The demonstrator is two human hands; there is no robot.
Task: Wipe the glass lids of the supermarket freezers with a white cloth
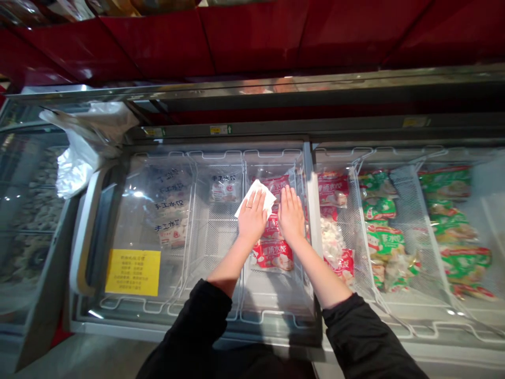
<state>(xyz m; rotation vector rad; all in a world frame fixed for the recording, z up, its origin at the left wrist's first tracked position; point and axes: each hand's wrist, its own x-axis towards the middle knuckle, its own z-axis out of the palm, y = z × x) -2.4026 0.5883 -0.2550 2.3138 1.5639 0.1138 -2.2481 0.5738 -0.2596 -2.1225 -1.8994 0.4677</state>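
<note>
My left hand (252, 215) lies flat on a white folded wipe (270, 199), pressing it against the freezer's clear lid (215, 239). A ring shows on one of its fingers. Whether the wipe is cloth or paper I cannot tell. To the right, my right hand (291, 215) rests palm down with fingers stretched out, near the lid's right frame (313, 210); nothing shows in it. Beneath the lid, under both hands, are red bags of frozen dumplings (276, 256), partly hidden by my hands and forearms.
A yellow notice (133, 272) is on the lid's left part, beside a pale curved handle (84, 237). Clear plastic bags (84, 152) hang at the upper left. Green dumpling bags (384, 239) lie in wire baskets to the right. A metal ledge (276, 84) runs behind.
</note>
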